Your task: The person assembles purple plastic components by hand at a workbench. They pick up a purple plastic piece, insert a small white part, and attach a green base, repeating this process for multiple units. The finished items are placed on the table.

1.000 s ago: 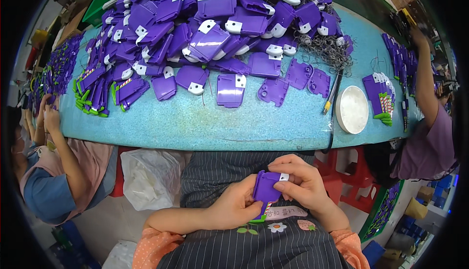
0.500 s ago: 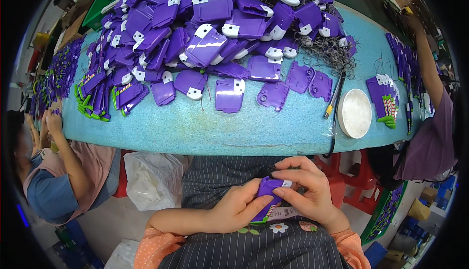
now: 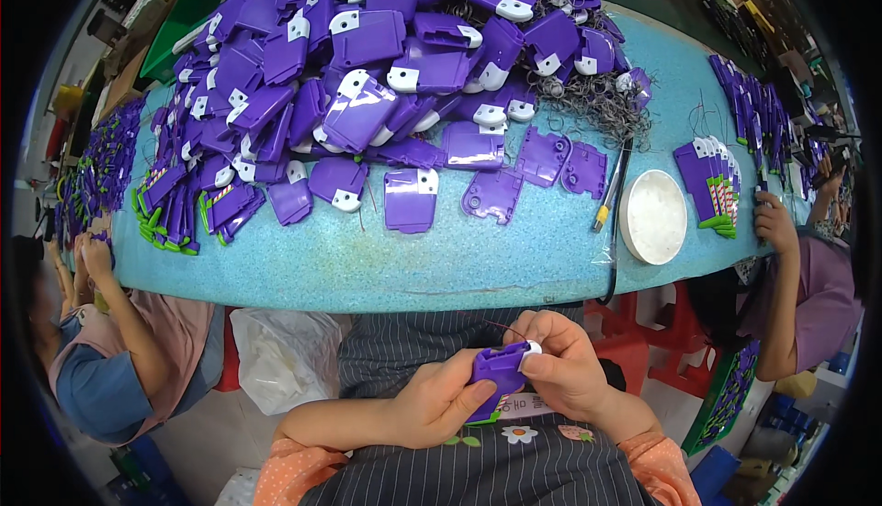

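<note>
Purple part (image 3: pixel 499 368) (white at one corner) in both hands (image 3: pixel 430 402).

Work table (image 3: pixel 312 267): pale blue speckled top, brightly lit. Seating: red plastic stools (image 3: pixel 627 354) just beyond the table's near edge, on the right. Floor (image 3: pixel 220 428): pale grey. Room's outer edges: cluttered, detail indistinct

Dark apron (image 3: pixel 413 474) with thin pale pinstripes, worn with orange sleeves (image 3: pixel 296 469) patterned with small pale dots. On the apron's front I see a white flower (image 3: pixel 519 434), a pinkish strawberry (image 3: pixel 576 433) and two green leaves (image 3: pixel 472 441). The left hand (image 3: pixel 434 401) and right hand (image 3: pixel 571 370) are bare.
</note>
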